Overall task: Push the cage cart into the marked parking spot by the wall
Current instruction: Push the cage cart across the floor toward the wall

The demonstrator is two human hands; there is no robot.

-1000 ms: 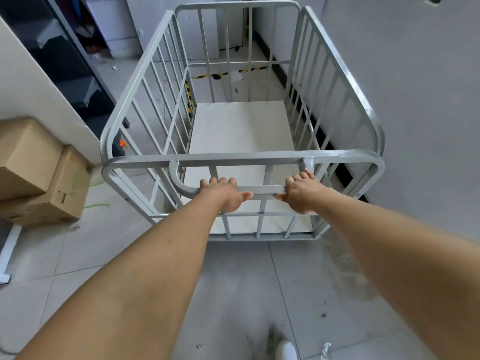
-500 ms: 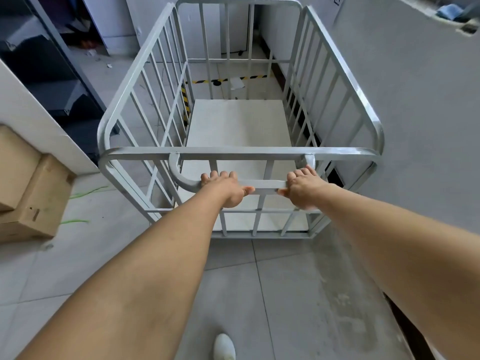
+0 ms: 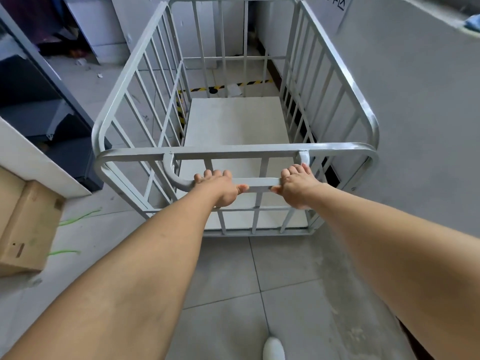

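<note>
Cage cart [image 3: 233, 120] handle [image 3: 259, 182] gripped by both hands; wall writing unreadable.

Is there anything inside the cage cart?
No load: the cage cart shows only its bare pale deck. The near strip of deck is partly hidden by bars and both hands.

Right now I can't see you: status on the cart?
Both hands, left and right, shut on handle. Cart beside wall, short of striped tape. Path clear.
</note>
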